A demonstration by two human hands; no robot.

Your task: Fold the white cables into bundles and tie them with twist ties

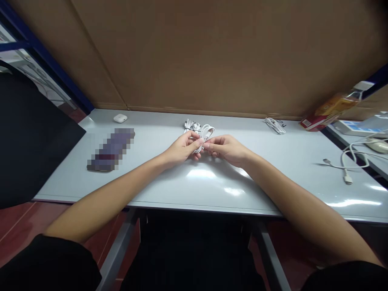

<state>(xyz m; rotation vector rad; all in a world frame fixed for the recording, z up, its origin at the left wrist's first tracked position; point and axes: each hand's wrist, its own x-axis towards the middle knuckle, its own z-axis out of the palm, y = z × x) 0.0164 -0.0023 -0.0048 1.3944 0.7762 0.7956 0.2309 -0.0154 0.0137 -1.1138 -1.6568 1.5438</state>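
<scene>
A coiled white charging cable (207,131) is pinched between my two hands above the middle of the table. My left hand (184,148) is closed around the coil's left side, thumb on top. From the right, my right hand (228,149) is closed with thumb and fingertips at the middle of the coil; whether it grips the cable or a small tie there is too small to tell. Just behind my left hand lie bundled white cables (191,126), with dark ties around them.
On the left are a white earbud case (120,118) and a blurred-out phone-shaped object (111,149). Another coiled cable (275,125) lies at the back right, near a tilted drink bottle (331,108). A loose white cable (348,165) sprawls at the right. A cardboard-brown panel (194,56) rises behind the table.
</scene>
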